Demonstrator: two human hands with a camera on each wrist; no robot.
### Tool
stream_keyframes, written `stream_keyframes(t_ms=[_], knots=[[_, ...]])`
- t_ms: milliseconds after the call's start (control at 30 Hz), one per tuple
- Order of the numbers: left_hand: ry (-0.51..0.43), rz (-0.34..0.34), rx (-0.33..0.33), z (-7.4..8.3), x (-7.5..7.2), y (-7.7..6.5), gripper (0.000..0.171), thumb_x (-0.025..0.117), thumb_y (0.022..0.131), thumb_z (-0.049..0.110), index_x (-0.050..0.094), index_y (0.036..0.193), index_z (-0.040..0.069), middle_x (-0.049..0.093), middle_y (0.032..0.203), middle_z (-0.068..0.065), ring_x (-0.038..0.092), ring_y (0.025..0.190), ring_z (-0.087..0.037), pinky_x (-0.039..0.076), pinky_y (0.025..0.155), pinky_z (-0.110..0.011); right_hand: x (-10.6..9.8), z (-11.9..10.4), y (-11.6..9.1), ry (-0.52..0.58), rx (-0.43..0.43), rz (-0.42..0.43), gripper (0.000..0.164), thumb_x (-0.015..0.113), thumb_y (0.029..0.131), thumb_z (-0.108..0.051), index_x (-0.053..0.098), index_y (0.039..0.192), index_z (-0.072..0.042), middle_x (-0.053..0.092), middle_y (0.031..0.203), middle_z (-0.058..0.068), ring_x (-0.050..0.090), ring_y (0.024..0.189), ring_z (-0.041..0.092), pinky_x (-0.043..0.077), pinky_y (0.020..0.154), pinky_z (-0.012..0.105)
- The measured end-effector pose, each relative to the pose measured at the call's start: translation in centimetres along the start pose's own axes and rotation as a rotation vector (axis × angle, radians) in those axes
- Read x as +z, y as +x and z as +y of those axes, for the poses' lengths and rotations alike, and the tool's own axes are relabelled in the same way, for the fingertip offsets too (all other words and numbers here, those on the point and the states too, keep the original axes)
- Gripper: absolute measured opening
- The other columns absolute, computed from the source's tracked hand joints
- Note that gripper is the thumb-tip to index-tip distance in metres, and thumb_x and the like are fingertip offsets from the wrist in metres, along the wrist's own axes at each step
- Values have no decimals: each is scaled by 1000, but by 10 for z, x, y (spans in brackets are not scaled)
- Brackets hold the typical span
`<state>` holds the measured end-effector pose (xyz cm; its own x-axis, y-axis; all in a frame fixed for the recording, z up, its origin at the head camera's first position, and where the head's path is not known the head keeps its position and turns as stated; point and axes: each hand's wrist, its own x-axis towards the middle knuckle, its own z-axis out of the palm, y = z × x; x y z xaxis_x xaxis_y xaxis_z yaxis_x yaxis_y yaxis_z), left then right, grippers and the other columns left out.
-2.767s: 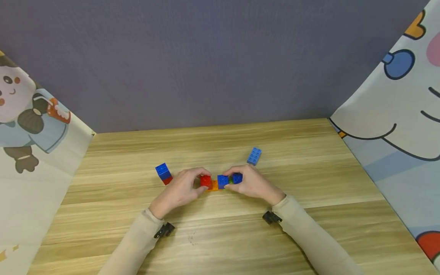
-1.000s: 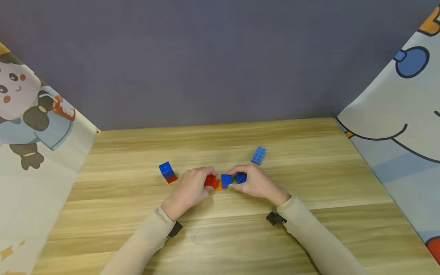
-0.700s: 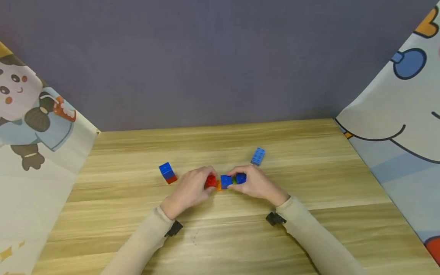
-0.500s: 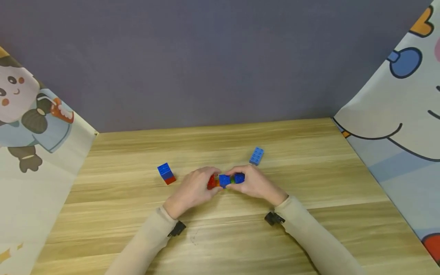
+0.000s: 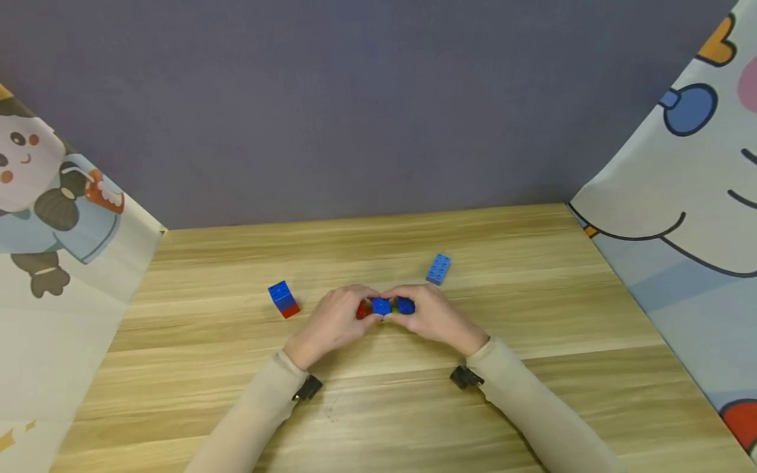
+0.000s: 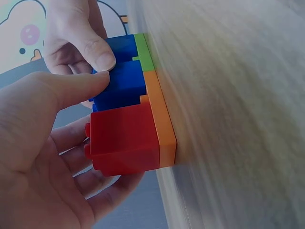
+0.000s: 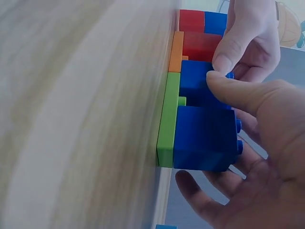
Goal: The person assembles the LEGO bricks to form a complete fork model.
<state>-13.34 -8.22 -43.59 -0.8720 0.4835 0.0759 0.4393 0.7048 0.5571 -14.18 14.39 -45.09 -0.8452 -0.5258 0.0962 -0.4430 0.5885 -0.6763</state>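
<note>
A low row of toy building bricks stands on the table between my hands. An orange plate (image 6: 161,119) and a green plate (image 7: 167,124) lie end to end at its base. On top sit a red brick (image 6: 125,138) at the left, a middle blue brick (image 6: 126,81) across the plates' joint, and another blue brick (image 7: 205,138) at the right. My left hand (image 5: 337,320) pinches the middle blue brick, its palm around the red one. From the other side my right hand (image 5: 440,316) pinches the same middle brick, with its thumb tip meeting the left thumb.
A blue brick stacked on a red one (image 5: 284,299) stands to the left of my left hand. Behind my right hand lies a lighter blue studded brick (image 5: 438,269). A grey wall (image 5: 367,118) closes off the table's back, with printed panels at both sides.
My left hand has shifted right, from the red brick to the middle blue one. My right hand keeps its grip there. The view has swung slightly; the loose bricks stay put.
</note>
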Motion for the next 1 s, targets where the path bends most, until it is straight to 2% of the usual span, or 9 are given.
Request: stream_keyframes(t_ms=[167, 333, 400, 467, 600, 667, 800, 933, 1000], knots=[[-4, -10, -7, -4, -2, 0, 35, 83, 95, 24, 77, 126, 9, 77, 126, -8, 74, 107, -23, 60, 90, -42, 0, -2, 1, -3, -26, 0, 38, 82, 96, -24, 75, 132, -14, 76, 131, 5, 73, 117, 20, 61, 96, 40], [2, -20, -23, -5, -4, 1, 36, 84, 94, 27, 77, 126, 10, 77, 128, -8, 74, 112, -25, 60, 95, -45, -13, -2, 1, 81, 23, 36, 40, 78, 100, -30, 73, 133, -8, 76, 130, 8, 74, 116, 24, 61, 100, 46], [5, -23, -30, -5, -4, 2, 36, 84, 94, 29, 78, 125, 11, 77, 127, -7, 74, 112, -25, 60, 96, -45, -23, 1, 1, 111, 50, 98, 38, 77, 101, -29, 74, 131, -6, 78, 127, 9, 75, 111, 25, 61, 98, 49], [3, -20, -35, -5, -5, 3, 36, 85, 93, 30, 79, 124, 12, 78, 127, -6, 74, 113, -25, 59, 96, -45, -33, 7, 2, 113, 87, 202, 33, 75, 101, -26, 76, 126, -5, 79, 120, 12, 77, 102, 26, 62, 93, 49], [-1, -14, -40, -4, -6, 4, 36, 86, 92, 31, 80, 124, 16, 78, 128, -4, 73, 110, -22, 59, 94, -44, -53, 25, 0, 66, 227, 409, 27, 71, 103, -24, 79, 122, -6, 80, 115, 14, 77, 95, 30, 63, 85, 50], [0, -14, -45, -4, -7, 3, 36, 87, 91, 32, 80, 123, 17, 79, 126, -2, 72, 101, -18, 58, 88, -41, -59, 35, -1, 48, 296, 461, 29, 70, 104, -25, 78, 123, -5, 79, 119, 16, 77, 97, 33, 63, 86, 51], [-8, -24, -61, -6, -6, 3, 37, 88, 90, 33, 81, 123, 18, 80, 122, -1, 62, 80, -11, 52, 75, -35, -62, 51, -3, 46, 411, 450, 43, 71, 103, -32, 71, 134, -2, 72, 135, 21, 75, 108, 41, 62, 91, 54], [-16, -35, -64, -6, -7, 4, 38, 88, 90, 33, 81, 124, 18, 79, 124, -3, 57, 74, -11, 49, 73, -33, -58, 55, -2, 41, 503, 344, 64, 72, 102, -40, 57, 148, 1, 62, 148, 26, 71, 121, 44, 61, 97, 54], [-17, -37, -61, -7, -7, 4, 38, 87, 90, 33, 80, 124, 17, 79, 125, -4, 57, 74, -12, 50, 74, -34, -55, 56, 0, 23, 524, 296, 71, 73, 100, -44, 53, 151, 1, 62, 146, 26, 71, 119, 43, 61, 95, 52]])
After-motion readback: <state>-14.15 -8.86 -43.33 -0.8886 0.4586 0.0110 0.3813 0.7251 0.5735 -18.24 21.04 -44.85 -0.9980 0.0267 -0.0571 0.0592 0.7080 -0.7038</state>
